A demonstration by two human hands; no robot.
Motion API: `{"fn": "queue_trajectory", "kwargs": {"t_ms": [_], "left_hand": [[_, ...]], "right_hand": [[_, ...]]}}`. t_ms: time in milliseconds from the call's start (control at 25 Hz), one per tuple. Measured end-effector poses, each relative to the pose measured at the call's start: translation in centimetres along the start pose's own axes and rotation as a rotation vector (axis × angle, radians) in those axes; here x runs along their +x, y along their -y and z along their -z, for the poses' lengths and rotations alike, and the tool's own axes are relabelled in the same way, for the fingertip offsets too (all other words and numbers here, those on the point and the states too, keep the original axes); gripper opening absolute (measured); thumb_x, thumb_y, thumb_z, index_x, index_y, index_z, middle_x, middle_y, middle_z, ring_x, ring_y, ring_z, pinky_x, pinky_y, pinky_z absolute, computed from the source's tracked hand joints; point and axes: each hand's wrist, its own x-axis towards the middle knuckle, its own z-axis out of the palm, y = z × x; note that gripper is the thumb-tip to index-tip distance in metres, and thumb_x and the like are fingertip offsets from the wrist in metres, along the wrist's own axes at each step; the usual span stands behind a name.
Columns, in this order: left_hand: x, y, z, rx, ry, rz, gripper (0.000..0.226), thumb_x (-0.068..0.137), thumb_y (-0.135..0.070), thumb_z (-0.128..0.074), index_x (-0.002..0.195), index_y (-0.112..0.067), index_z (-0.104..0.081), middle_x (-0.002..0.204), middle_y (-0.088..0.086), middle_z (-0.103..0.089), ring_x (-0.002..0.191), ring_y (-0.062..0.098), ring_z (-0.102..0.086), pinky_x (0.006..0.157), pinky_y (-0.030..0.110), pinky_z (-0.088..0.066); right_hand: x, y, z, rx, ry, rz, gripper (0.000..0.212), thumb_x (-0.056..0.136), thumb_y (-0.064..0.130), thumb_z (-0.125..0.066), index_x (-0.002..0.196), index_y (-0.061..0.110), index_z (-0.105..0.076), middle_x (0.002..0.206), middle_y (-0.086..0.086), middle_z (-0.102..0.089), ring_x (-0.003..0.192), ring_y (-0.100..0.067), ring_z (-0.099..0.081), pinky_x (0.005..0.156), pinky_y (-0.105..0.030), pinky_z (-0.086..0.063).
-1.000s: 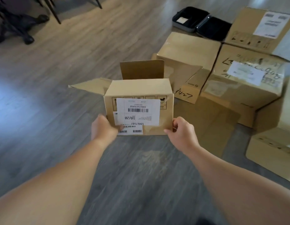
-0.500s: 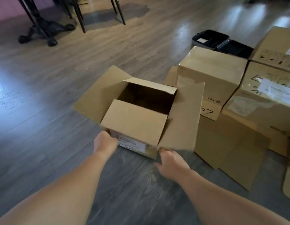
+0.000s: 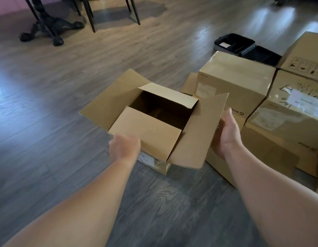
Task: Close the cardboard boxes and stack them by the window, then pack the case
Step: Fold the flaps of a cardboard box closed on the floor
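Observation:
An open cardboard box (image 3: 151, 138) sits on the wood floor in the middle of the head view, its dark inside showing and all flaps spread. My left hand (image 3: 125, 147) is at the left corner of the near flap, with its fingers curled out of sight under the flap's edge. My right hand (image 3: 226, 134) has straight fingers and lies with its palm against the outer side of the right flap (image 3: 201, 132), which stands tilted up. The black case (image 3: 243, 48) lies open on the floor at the back right.
Closed cardboard boxes crowd the right side: one (image 3: 234, 81) just behind the right flap, larger labelled ones (image 3: 288, 122) beyond it. Flat cardboard (image 3: 272, 154) lies on the floor beside my right arm. Black table and chair legs (image 3: 47, 27) stand at the back left.
The box has been set down upright from a tipped position. My right hand left the box's lower corner and moved up to the right flap. My left hand rose to the near flap.

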Motion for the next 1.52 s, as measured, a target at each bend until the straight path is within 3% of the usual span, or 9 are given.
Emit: {"fn": "queue_trajectory", "kwargs": {"t_ms": [160, 360, 520, 800, 920, 1120, 1320, 1440, 1520], "left_hand": [[0.1, -1.1, 0.4, 0.129, 0.015, -0.140, 0.054, 0.092, -0.029, -0.051, 0.133, 0.004, -0.041, 0.132, 0.018, -0.044, 0.101, 0.031, -0.057, 0.071, 0.041, -0.048], [-0.6, -3.4, -0.2, 0.243, 0.050, -0.377, 0.044, 0.094, -0.031, -0.054, 0.127, -0.003, -0.049, 0.133, 0.015, -0.050, 0.109, 0.029, -0.058, 0.081, 0.040, -0.054], [-0.8, -3.4, -0.8, 0.323, 0.086, -0.561, 0.038, 0.096, -0.031, -0.051, 0.126, -0.008, -0.058, 0.145, 0.011, -0.051, 0.133, 0.029, -0.049, 0.102, 0.045, -0.049], [0.4, -0.8, 0.0, 0.596, 0.113, -0.680, 0.029, 0.101, -0.031, -0.041, 0.112, -0.016, -0.063, 0.107, 0.002, -0.068, 0.110, 0.022, -0.059, 0.114, 0.055, -0.028], [0.6, 0.3, 1.1, 0.793, 0.005, -0.747, 0.029, 0.099, -0.028, -0.038, 0.079, -0.020, -0.057, 0.074, -0.006, -0.060, 0.088, 0.018, -0.058, 0.116, 0.062, -0.014], [0.0, 0.4, 3.8, 1.010, -0.056, -0.734, 0.032, 0.088, -0.014, -0.041, 0.057, -0.022, -0.047, 0.058, -0.004, -0.047, 0.088, 0.022, -0.059, 0.120, 0.057, -0.010], [1.3, 1.9, 6.8, 1.246, -0.098, -0.650, 0.037, 0.091, -0.021, -0.037, 0.102, -0.003, -0.068, 0.099, 0.017, -0.072, 0.111, 0.041, -0.060, 0.119, 0.062, 0.005], [2.1, 3.0, 7.8, 1.311, -0.193, -0.594, 0.056, 0.100, -0.019, -0.021, 0.141, 0.011, -0.045, 0.139, 0.034, -0.050, 0.138, 0.050, -0.038, 0.119, 0.062, 0.010], [2.7, 3.3, 8.3, 1.282, -0.194, -0.514, 0.059, 0.101, -0.023, -0.018, 0.148, 0.009, -0.032, 0.150, 0.034, -0.037, 0.146, 0.050, -0.022, 0.114, 0.060, 0.021]], "right_hand": [[0.5, -0.6, -0.9, -0.354, -0.151, 0.166, 0.035, 0.095, 0.046, -0.057, 0.110, 0.018, -0.070, 0.104, -0.009, -0.076, 0.093, -0.030, -0.073, 0.085, -0.053, -0.059], [-1.1, -5.4, -2.2, -0.956, -0.241, 0.152, 0.055, 0.099, 0.056, -0.043, 0.121, 0.007, -0.055, 0.099, -0.002, -0.062, 0.083, -0.018, -0.061, 0.064, -0.031, -0.045], [-3.5, -8.7, -4.4, -1.349, -0.104, 0.157, 0.064, 0.094, 0.071, -0.035, 0.094, 0.010, -0.056, 0.074, 0.000, -0.061, 0.061, -0.015, -0.061, 0.047, -0.027, -0.039], [-6.3, -11.3, -6.3, -1.700, 0.108, 0.227, 0.073, 0.094, 0.076, -0.022, 0.068, 0.019, -0.058, 0.066, 0.001, -0.062, 0.057, -0.016, -0.062, 0.052, -0.030, -0.048], [-7.1, -11.9, -7.4, -1.816, 0.236, 0.204, 0.068, 0.095, 0.074, -0.022, 0.070, 0.019, -0.054, 0.072, -0.001, -0.062, 0.062, -0.018, -0.062, 0.054, -0.030, -0.047], [-8.9, -10.5, -11.1, -1.624, 0.754, -0.240, 0.055, 0.102, 0.053, -0.037, 0.088, 0.007, -0.061, 0.066, -0.009, -0.073, 0.058, -0.024, -0.073, 0.050, -0.025, -0.049], [-8.5, -6.6, -15.0, -1.202, 0.860, -0.043, 0.028, 0.098, 0.026, -0.053, 0.091, 0.005, -0.071, 0.075, -0.012, -0.074, 0.060, -0.023, -0.071, 0.039, -0.023, -0.042], [-7.6, -7.6, -16.4, -1.625, 0.639, 0.543, 0.025, 0.093, 0.014, -0.053, 0.112, 0.013, -0.069, 0.108, -0.007, -0.071, 0.095, -0.025, -0.067, 0.072, -0.030, -0.053], [-7.2, -9.2, -16.3, -1.763, 0.652, 0.559, 0.028, 0.096, 0.021, -0.053, 0.122, 0.014, -0.062, 0.124, -0.007, -0.062, 0.114, -0.027, -0.059, 0.088, -0.035, -0.050]]}}
